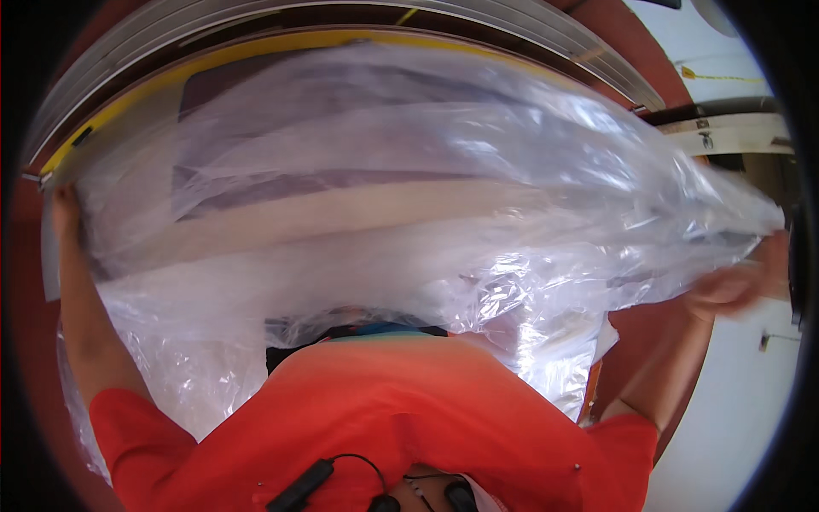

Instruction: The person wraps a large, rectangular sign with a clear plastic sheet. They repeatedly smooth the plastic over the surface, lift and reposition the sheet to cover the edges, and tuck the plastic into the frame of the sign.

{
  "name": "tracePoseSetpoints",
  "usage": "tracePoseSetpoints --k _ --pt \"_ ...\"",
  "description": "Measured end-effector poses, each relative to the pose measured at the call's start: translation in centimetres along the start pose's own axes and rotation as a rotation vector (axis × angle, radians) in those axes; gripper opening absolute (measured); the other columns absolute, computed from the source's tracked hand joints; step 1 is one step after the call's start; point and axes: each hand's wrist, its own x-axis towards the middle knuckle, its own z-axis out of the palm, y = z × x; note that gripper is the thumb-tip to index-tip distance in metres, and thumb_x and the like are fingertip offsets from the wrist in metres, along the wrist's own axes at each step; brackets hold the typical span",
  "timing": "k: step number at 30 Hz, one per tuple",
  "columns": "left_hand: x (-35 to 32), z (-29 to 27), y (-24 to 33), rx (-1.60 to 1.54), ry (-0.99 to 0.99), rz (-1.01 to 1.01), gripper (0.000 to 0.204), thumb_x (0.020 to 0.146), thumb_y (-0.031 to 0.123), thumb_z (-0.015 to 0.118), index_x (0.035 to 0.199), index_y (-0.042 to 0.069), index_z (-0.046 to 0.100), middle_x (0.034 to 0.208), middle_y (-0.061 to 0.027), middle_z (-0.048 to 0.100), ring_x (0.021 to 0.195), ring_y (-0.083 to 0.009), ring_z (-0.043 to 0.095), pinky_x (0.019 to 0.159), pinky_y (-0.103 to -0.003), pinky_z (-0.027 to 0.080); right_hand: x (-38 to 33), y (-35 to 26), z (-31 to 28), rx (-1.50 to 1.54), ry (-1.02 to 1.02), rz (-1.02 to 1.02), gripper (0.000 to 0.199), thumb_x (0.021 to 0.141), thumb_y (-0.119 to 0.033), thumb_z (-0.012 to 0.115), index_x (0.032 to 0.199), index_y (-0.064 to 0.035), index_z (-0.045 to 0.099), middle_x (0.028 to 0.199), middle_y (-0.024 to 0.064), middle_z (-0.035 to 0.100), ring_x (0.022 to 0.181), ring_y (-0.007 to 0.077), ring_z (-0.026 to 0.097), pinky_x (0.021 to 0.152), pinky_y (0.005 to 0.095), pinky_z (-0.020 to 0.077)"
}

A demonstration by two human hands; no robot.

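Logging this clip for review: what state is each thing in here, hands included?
Large clear plastic sheet: spread wide, crumpled, held at both ends.
Left hand: gripping the sheet's left edge.
Right hand: blurred, at the sheet's right end; grip unclear.
Long pale wooden boards: lying flat under the sheet.

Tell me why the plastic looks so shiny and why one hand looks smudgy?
In the head view, bright light glints white off the crinkles of the clear plastic sheet; the right hand is smeared by motion blur, while the left hand looks sharper; the fisheye lens bends the yellow edge into a curve, and the rim goes dark.
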Motion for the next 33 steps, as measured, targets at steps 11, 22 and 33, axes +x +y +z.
tracePoseSetpoints --k 11,22,33 --pt "0.5 0.8 -3.3 0.02 0.045 0.096 0.034 0.081 0.034 0.047 0.081 0.0 0.052 0.079 -0.0174 0.056 0.074 -0.0304 0.053 0.067 -0.037 0.04 -20.2 -3.4 16.1 0.325 -0.934 0.714 0.052 0.083 -0.043 0.034 0.124 -0.0117 0.031 0.129 0.0139 0.028 0.117 0.0326 0.027 0.096 0.0414 0.0195" --pt "-2.0 -3.5 -3.8 0.001 0.0 0.202 0.036 0.083 0.032 0.046 0.088 -0.003 0.054 0.085 -0.015 0.057 0.079 -0.0249 0.054 0.071 -0.033 0.04 -13.2 -8.8 18.2 0.543 -0.769 0.539 0.056 0.084 -0.041 0.033 0.127 -0.0055 0.025 0.132 0.0093 0.023 0.124 0.0255 0.015 0.098 0.0421 0.0105" --pt "-7.2 -14.1 -0.6 -0.491 -0.321 -0.007 0.04 0.085 0.03 0.041 0.109 -0.002 0.047 0.109 -0.0095 0.05 0.101 -0.0184 0.046 0.088 -0.028 0.033 -14.4 -6.7 23.5 0.472 -0.542 0.778 0.017 0.075 -0.024 0.056 0.082 -0.0092 0.059 0.088 0.0038 0.057 0.091 0.0251 0.049 0.081 0.0403 0.0335"
